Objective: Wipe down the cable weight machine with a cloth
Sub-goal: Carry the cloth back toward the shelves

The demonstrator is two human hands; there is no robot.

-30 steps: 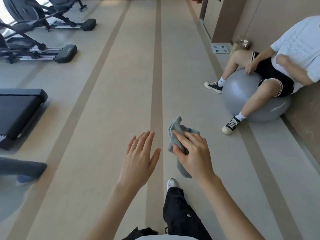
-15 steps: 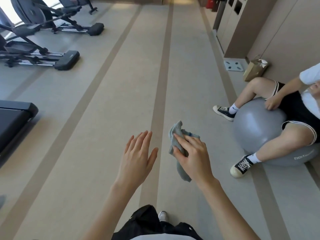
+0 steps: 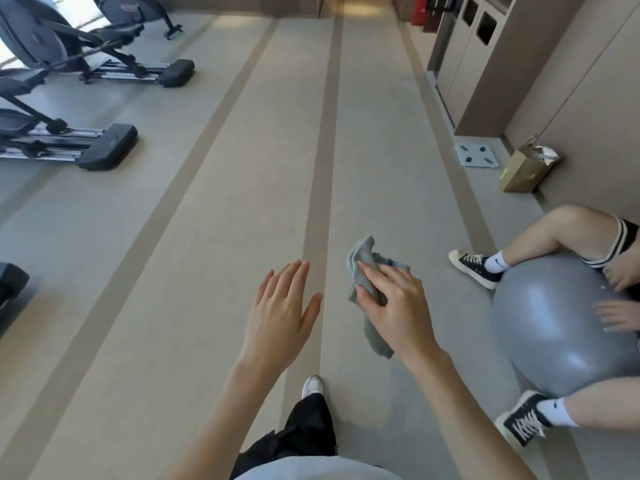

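My right hand (image 3: 394, 306) pinches a crumpled grey-blue cloth (image 3: 363, 268) out in front of me, above the gym floor; one end of the cloth hangs down below the hand. Just left of it my left hand (image 3: 280, 313) floats with its fingers straight and slightly spread, holding nothing. The two hands are a short gap apart. No cable weight machine is in view.
A person sits on a grey exercise ball (image 3: 554, 327) at the right, sneakers out on the floor. A paper bag (image 3: 523, 168) and a scale (image 3: 478, 155) lie by the right wall, before bin cabinets (image 3: 474, 50). Elliptical trainers (image 3: 69, 64) stand at the left. A striped walkway (image 3: 325, 150) runs ahead.
The view has advanced along the walkway: the seated person and ball slid toward the lower right, the treadmill nearly left the frame at the left. Both hands keep their pose, cloth still held.
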